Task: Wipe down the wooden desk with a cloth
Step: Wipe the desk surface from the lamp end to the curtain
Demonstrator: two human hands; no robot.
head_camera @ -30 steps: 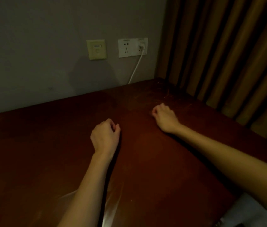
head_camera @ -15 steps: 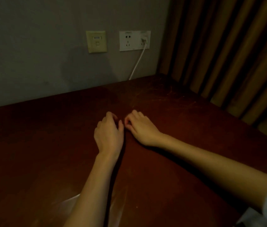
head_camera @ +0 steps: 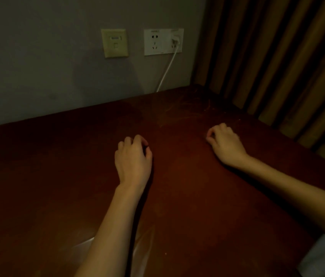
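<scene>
A dark wooden counter [head_camera: 187, 206] fills the near scene below a grey wall [head_camera: 38, 66]. On it rest the left hand [head_camera: 132, 158] and right hand [head_camera: 225, 144], apart, both clenched with fingers curled under

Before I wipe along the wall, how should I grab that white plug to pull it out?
Pinch the plug body itself by its two sides, coming straight at the socket plate from the front, and pull squarely outward. It stands out from the plate, while its white cable slants down to the back edge of the desk, so tugging the cable would likely pull askew.
</scene>
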